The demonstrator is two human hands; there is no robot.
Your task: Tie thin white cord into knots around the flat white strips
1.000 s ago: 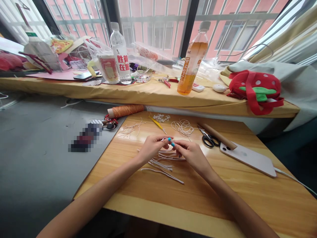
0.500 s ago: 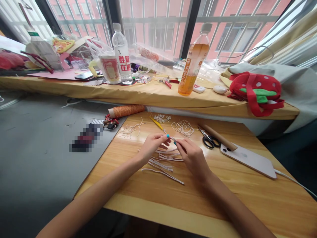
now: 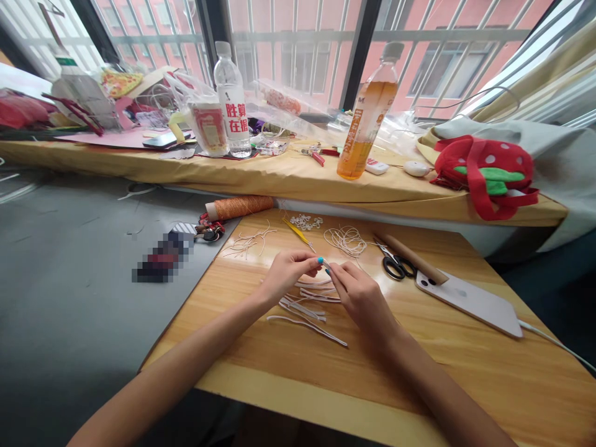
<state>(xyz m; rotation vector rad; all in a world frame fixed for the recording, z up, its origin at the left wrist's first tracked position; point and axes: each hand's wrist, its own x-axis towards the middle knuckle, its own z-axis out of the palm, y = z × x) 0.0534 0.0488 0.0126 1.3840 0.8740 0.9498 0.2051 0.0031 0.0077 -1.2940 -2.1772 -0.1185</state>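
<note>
Cord, thin white piece (image 3: 325, 263), sits pinched between both hands just above the light wooden table (image 3: 465, 372), over a loose heap of white cord strips (image 3: 307, 304). Left hand (image 3: 291, 273) holds it w/ a narrow grip, thumb and forefinger tips closed on the cord end; right hand (image 3: 358, 295) meets it from the other side, fingertips also closed on the cord. Vs. 1 s ago the hands have drawn a bit closer together and shifted slightly right, cord end still between them; looks like fine knotting or threading work carrying on, not a new step.

Beyond the hands: yellow-handled tool (image 3: 297, 231), coil of white string (image 3: 345, 239), black-handled scissors (image 3: 395, 263), brown wooden stick (image 3: 410, 257), white phone face down (image 3: 468, 302) w/ cable. Orange thread spool (image 3: 242, 207) lies at the table's far-left corner. Behind, a yellow-covered ledge (image 3: 279, 177) carries a clear water bottle (image 3: 233, 102), an orange drink bottle (image 3: 365, 124), a red strawberry bag (image 3: 487, 174). Barred window behind, grey floor at left.
</note>
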